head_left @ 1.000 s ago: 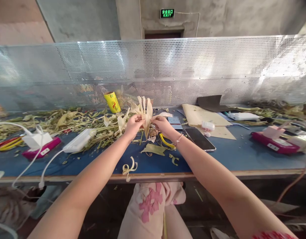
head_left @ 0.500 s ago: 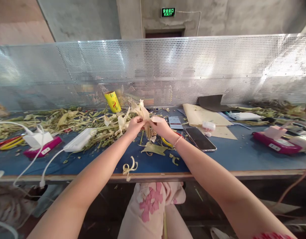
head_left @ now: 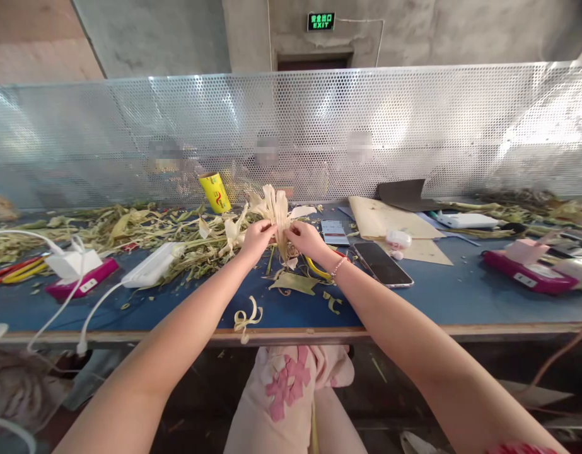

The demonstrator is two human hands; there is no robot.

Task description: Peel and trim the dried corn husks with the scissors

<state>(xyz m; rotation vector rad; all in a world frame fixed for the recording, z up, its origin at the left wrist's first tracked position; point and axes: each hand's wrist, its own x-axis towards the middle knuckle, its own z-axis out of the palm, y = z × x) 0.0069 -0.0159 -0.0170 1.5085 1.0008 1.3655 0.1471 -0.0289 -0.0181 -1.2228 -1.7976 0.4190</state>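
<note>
Above the middle of the blue table (head_left: 442, 296), my left hand (head_left: 255, 239) and my right hand (head_left: 306, 238) are both closed on a bunch of pale dried husk strips (head_left: 276, 211). The strips fan upward between the hands, with a curled end hanging below. My left fingers pinch the bunch's left side and my right fingers pinch its right side. A beaded bracelet (head_left: 338, 267) circles my right wrist. Yellow-handled scissors (head_left: 316, 270) lie on the table just under my right wrist.
A heap of dried husks and stalks (head_left: 130, 233) covers the table's left back. A yellow can (head_left: 214, 192) stands by the perforated metal screen (head_left: 413, 126). A black phone (head_left: 380, 263), white chargers (head_left: 151, 267), pink boxes (head_left: 527, 271) and cardboard sheets (head_left: 389, 221) lie around. Husk scraps (head_left: 246, 318) sit near the front edge.
The strips were spread tall a second ago, then gathered low between my hands, and now fan upward again. Both hands keep their hold and have barely shifted.
</note>
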